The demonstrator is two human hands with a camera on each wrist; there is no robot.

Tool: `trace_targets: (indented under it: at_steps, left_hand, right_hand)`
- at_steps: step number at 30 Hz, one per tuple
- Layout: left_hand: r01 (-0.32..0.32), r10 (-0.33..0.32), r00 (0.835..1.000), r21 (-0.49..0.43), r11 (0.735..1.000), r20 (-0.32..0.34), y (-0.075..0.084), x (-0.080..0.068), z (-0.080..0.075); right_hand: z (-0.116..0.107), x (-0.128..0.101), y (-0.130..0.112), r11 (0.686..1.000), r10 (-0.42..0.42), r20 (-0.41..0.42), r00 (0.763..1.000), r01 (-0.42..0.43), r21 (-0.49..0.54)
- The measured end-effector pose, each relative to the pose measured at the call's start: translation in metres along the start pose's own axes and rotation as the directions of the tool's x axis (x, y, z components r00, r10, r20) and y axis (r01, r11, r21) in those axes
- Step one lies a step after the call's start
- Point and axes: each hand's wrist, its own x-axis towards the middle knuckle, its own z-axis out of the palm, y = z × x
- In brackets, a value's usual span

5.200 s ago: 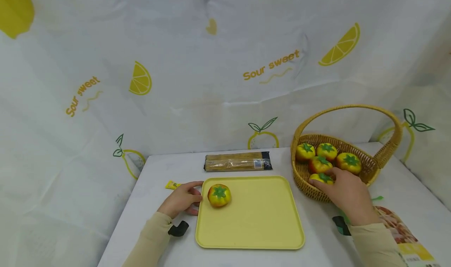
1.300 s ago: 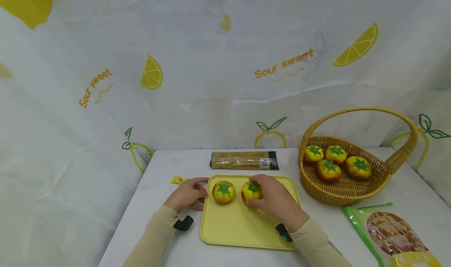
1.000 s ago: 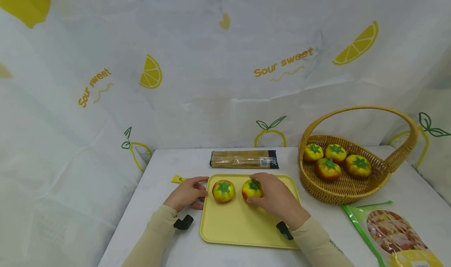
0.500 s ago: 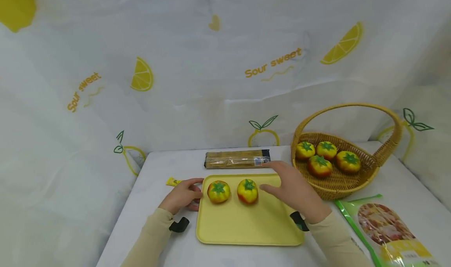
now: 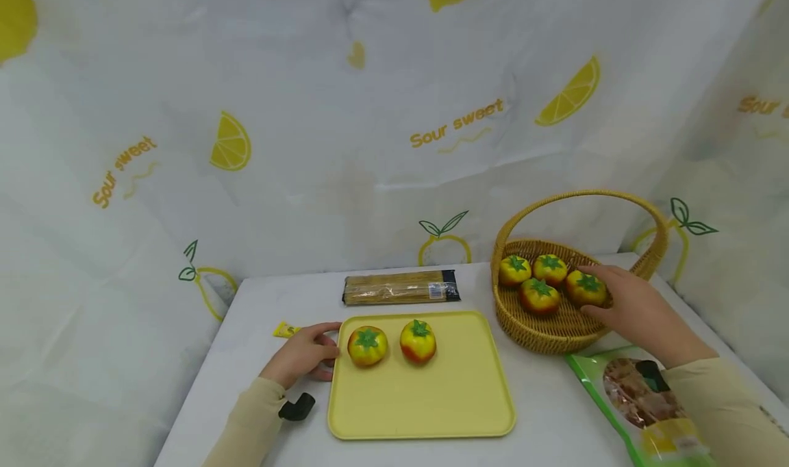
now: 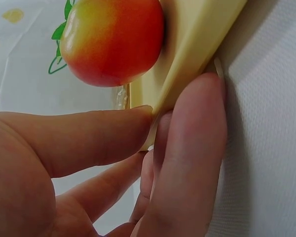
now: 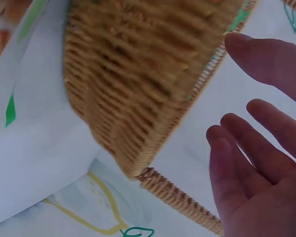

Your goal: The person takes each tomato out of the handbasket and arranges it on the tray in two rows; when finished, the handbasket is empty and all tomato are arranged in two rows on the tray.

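Using the yellow tray as the anchor: nearest the camera, off the tray's right front corner, a green-edged snack bag lies flat on the white table. At the tray's left edge, the left hand pinches the rim, thumb on top and fingers tucked under, which the left wrist view shows pretty clearly. On the tray, toward its far left, sit two yellow-red toy tomatoes: the left tomato just beside that hand, the second tomato right next to it, close but not touching as far as the head view shows. Just left of the tray's far corner there's a small yellow sachet. Behind the tray lies a pack of skewers.

Off to the tray's far right stands the wicker basket with four more tomatoes inside. The right hand reaches over the basket's right rim, fingers loosely spread and relaxed, tips at the rightmost basket tomato. It isn't gripping it; the right wrist view shows an open palm beside the weave.
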Motion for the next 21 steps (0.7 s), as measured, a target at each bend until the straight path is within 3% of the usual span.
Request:
trace_targets:
  at_steps: [7,13,21]
  left_hand:
    - [-0.011,0.011,1.0,-0.013,1.0,-0.001,-0.005,-0.001,0.001]
    - [-0.02,0.02,1.0,-0.011,1.0,0.01,-0.008,-0.002,0.002]
    - [-0.031,0.031,0.999,-0.013,0.999,0.013,-0.005,0.0,0.0]
  right_hand:
    - [0.006,0.012,0.024,0.999,-0.035,0.014,0.999,0.035,-0.02]
    - [0.016,0.02,0.028,0.998,-0.049,0.053,0.997,0.051,-0.039]
    - [0.023,0.032,0.034,0.995,-0.076,0.045,0.996,0.078,-0.063]
